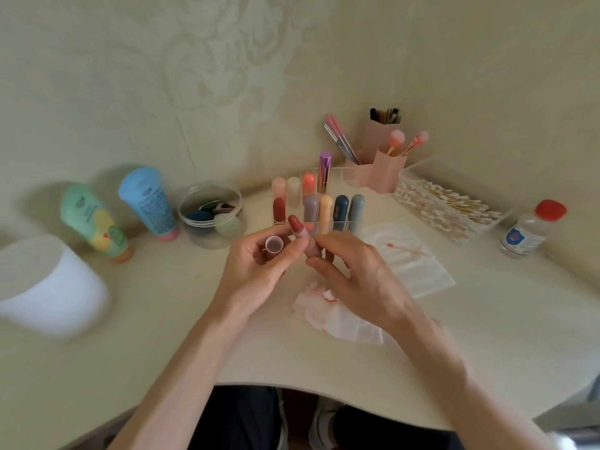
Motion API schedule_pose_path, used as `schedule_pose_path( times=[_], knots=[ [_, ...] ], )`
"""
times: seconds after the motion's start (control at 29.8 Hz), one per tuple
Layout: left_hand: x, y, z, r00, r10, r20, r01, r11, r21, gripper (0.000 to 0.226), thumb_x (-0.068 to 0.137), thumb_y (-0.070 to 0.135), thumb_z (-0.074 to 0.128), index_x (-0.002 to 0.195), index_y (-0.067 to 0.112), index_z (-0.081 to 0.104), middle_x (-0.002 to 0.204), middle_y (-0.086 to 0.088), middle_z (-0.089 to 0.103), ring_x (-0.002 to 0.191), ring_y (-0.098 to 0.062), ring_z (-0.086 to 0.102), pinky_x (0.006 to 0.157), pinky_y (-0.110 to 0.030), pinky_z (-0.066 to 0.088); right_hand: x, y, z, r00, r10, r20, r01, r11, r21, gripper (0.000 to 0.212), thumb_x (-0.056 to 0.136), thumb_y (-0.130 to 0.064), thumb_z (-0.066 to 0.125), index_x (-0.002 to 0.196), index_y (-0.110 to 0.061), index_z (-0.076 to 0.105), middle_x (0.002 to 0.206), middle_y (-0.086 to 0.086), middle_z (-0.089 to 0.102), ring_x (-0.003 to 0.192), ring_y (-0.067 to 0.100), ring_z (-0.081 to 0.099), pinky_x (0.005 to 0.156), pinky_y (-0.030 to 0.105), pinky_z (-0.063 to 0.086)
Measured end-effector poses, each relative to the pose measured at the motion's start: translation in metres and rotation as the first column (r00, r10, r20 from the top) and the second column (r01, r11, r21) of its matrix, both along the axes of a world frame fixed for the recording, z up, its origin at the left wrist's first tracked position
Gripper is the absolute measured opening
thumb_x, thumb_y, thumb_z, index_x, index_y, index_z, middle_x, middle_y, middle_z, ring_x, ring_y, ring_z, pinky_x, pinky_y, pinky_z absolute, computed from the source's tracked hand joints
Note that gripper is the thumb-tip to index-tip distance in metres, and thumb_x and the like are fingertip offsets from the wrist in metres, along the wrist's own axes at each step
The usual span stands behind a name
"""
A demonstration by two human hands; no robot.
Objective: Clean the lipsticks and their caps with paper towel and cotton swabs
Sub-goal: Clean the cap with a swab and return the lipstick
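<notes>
While head view looked down on desk [162,303], L hand [256,264] had fingers curled round pink cap [274,245], open end up, held above desk in front of clear organizer [342,224]. R hand [354,274] pinched lipstick [300,237] by its tube betw. thumb and forefinger. Bullet was wound out, tilted up and left, just beside cap. L thumb lay close to tube; contact uncertain. Stained paper towel [324,297] lay crumpled on desk under R hand. Used cotton swab [406,248], red-tipped, lay on flat sheet [418,271] to the right, and swab box [448,203] stood beyond it. Judged step: wiping bullet and tube collar, cap interior pending. To do it well: hold grip low on tube, keep fingers off bullet, use an unstained part of towel w/ light strokes along bullet so soft wax doesn't snap. Take fresh swab for inside of cap, since used one would re-smear. Risk: pigment transfer to fingers, then to cap exterior.
</notes>
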State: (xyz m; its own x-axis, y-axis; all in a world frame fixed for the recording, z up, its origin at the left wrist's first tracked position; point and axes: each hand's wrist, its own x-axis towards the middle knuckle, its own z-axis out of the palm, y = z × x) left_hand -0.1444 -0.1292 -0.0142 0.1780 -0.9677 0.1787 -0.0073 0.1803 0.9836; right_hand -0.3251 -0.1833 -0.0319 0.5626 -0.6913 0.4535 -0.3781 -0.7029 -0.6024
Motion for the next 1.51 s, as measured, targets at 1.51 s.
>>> schedule_pose_path(
  times=[1.51],
  knots=[
    [-0.001,0.008,0.002,0.995,0.068,-0.075,-0.072,0.996,-0.053,0.022,0.077,0.021,0.085,0.078,0.016,0.064,0.078,-0.023,0.067,0.067,-0.016,0.060,0.061,-0.019,0.046,0.005,0.021,0.003,0.977,-0.043,0.209,0.056,0.997,-0.057,0.018,0.096,-0.021,0.079,0.111,-0.014,0.071,0.098,-0.013,0.071,0.091,0.011,0.071,0.073,0.033,0.055]
  ],
)
